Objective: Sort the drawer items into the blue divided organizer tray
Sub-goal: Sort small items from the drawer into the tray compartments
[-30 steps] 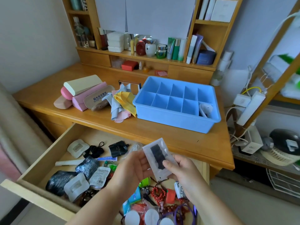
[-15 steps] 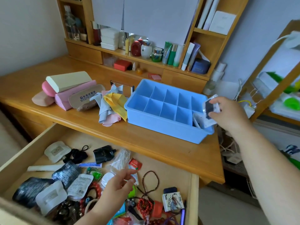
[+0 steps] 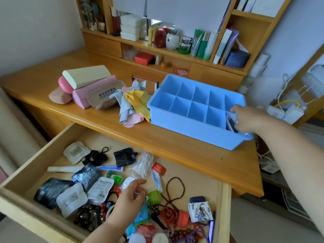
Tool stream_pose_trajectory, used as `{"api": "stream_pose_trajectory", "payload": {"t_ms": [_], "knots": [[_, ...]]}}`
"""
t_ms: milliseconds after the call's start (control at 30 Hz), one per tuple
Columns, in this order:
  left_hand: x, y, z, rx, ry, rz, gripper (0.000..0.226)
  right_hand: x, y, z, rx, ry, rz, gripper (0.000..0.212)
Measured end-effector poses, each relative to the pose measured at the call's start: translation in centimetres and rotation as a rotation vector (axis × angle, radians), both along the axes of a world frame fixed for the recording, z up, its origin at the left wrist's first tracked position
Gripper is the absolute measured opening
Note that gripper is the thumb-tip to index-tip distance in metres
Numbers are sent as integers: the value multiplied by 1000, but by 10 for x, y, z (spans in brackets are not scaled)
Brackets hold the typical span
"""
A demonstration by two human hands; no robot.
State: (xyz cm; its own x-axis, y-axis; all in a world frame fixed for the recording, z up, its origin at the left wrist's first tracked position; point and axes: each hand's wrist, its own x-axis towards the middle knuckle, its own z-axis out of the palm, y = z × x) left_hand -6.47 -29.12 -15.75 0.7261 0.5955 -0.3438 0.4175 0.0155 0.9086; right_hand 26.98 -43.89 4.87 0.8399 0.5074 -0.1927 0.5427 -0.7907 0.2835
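The blue divided organizer tray [image 3: 192,128] stands on the wooden desk [image 3: 175,148], right of centre. My right hand [image 3: 249,118] reaches into its front right compartment, fingers curled down on a clear packet with a dark insert [image 3: 230,122] that stands among other white packets there. The other compartments look bare. Below the desk edge the open drawer [image 3: 33,160] holds several sachets, bead strings, small tubes and a green case [image 3: 154,197]. My left hand [image 3: 128,200] hovers over this clutter with loose fingers, holding nothing, fingertips near a white round lid [image 3: 128,183].
Folded cloths [image 3: 135,106] and a stack of glasses cases [image 3: 87,85] lie left of the tray. The shelf unit [image 3: 175,39] behind carries bottles, tubes and boxes. White power strips and cables [image 3: 289,111] hang off the desk's right end.
My right hand carried the clear packet from above the drawer to the tray and lowered it into the front right compartment. My left hand let go and dropped over the drawer clutter.
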Motion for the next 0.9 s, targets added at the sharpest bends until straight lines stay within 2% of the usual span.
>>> {"api": "stream_pose_trajectory", "payload": {"t_ms": [67, 233, 267, 333, 400, 467, 500, 567, 633, 667, 800, 900], "knots": [[0, -1, 1, 26, 7, -2, 31, -6, 1, -4, -39, -24, 2, 18], [-3, 1, 2, 126, 12, 20, 30, -18, -10, -15, 120, 44, 8, 27], [-3, 1, 3, 123, 21, 21, 29, -22, -15, -19, 150, -14, 20, 34], [-5, 2, 6, 128, 46, 1, 29, -33, -23, -28, 203, -254, 88, 45], [-8, 5, 9, 154, 63, -25, 29, -52, -28, -33, 384, -469, 183, 46], [-13, 11, 11, 224, 73, -49, 28, -85, -30, -41, 624, -526, 360, 39], [-14, 15, 12, 280, 88, -69, 27, -106, -30, -49, 700, -458, 467, 32], [-11, 22, 15, 414, 131, -124, 21, -149, -25, -74, 718, -143, 629, 20], [1, 30, 17, 543, 136, -172, 19, -182, -20, -105, 626, 186, 605, 19], [11, 35, 17, 592, 137, -177, 21, -193, -18, -120, 599, 285, 567, 19], [56, 55, 12, 797, 332, -125, 36, -208, -13, -152, 626, 414, 410, 22], [78, 63, 2, 982, 514, -183, 43, -203, -10, -143, 725, 354, 418, 13]]}}
